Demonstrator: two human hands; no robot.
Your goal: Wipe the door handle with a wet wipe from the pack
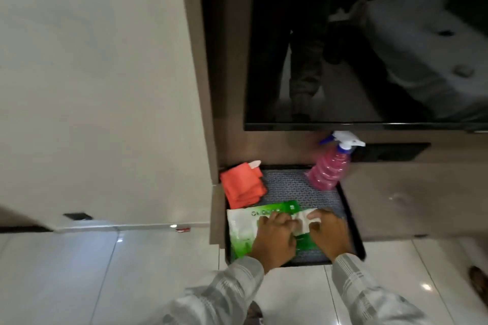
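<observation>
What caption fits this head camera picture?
Both hands, left hand and right hand, work at the green-and-white wet wipe pack in the black tray.

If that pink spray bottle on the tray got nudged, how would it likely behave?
The spray bottle would probably tip rather than slide: it stands tall and narrow near the tray edge. It looks fairly full, so likely heavyish. If it fell, its round body might roll.

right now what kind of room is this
Probably a living room at home: a wall-mounted TV over a wooden unit, a glossy tiled floor, and a sofa reflected in the dark screen.
</observation>
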